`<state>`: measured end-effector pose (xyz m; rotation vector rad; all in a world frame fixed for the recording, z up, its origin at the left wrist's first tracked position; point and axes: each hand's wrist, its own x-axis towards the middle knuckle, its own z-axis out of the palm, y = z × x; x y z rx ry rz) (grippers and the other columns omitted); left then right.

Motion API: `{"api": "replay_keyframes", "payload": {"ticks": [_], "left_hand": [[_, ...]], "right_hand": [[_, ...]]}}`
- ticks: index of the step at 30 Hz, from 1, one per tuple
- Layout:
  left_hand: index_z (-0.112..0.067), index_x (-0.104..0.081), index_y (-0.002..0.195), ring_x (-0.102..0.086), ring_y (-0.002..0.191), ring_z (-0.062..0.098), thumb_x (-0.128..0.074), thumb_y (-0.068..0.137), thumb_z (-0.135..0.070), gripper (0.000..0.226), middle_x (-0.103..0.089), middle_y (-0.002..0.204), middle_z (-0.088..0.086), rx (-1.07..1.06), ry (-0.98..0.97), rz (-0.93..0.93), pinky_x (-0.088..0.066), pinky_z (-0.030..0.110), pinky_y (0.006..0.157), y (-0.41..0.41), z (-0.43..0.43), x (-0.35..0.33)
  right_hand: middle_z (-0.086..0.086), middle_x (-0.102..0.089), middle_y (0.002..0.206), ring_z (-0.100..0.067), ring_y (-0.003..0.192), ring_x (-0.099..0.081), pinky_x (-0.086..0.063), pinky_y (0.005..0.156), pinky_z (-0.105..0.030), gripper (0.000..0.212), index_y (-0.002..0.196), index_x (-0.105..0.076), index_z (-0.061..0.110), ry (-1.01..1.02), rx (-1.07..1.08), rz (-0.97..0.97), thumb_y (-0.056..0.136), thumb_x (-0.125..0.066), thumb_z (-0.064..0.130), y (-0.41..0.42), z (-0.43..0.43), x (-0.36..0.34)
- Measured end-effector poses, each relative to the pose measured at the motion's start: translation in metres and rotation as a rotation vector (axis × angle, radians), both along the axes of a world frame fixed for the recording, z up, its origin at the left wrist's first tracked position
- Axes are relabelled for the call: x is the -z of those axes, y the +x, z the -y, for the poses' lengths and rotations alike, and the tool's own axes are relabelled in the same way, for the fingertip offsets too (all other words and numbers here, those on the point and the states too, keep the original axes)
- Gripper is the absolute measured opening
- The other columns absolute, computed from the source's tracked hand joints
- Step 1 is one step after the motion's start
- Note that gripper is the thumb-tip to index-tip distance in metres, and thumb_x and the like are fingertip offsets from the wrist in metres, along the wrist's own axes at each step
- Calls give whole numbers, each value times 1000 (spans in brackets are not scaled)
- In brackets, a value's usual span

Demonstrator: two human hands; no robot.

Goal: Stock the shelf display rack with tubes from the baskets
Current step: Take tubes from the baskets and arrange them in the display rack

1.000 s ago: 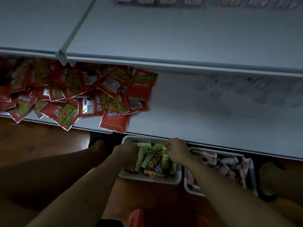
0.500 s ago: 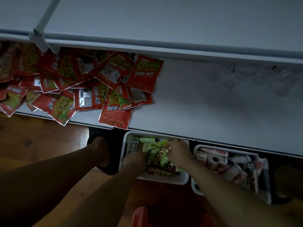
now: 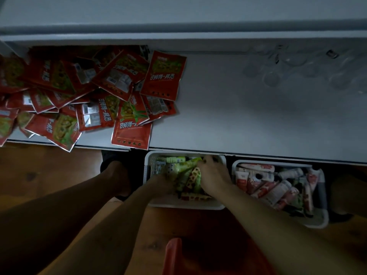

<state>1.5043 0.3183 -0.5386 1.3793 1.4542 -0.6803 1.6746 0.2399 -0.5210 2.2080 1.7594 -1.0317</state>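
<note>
Although both hands were already there half a second ago, the left hand (image 3: 162,180) has now dug under the green tubes (image 3: 184,167), so can't tell what its fingers are doing. The right hand (image 3: 213,175) has its fingers curled round a few. The tubes are green-yellow, some red-spotted, and jumbled in the white basket (image 3: 186,205) on the floor below the shelf (image 3: 238,120). The second basket (image 3: 317,221) right beside it holds pink-and-white tubes (image 3: 276,191).
</note>
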Motion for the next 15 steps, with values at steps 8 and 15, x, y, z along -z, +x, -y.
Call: {"api": "replay_keyframes", "payload": {"ticks": [8,15], "left_hand": [[-14,-38,64,-30,39,12,-29,104,-28,43,-37,56,3,-598,-205,291,-27,18,40,-20,-13,-41],[-11,-48,85,-39,52,17,-35,103,-36,34,-48,65,6,-583,-272,310,-32,29,55,-27,-5,-70]], "right_hand": [[-8,-66,104,-25,85,-61,-56,75,-40,21,103,-69,15,-137,98,-365,88,-56,9,-1,-10,8],[-5,-70,98,-16,71,-66,-50,57,-28,46,134,-52,18,-332,412,-882,90,-65,22,6,-12,-5]]}}
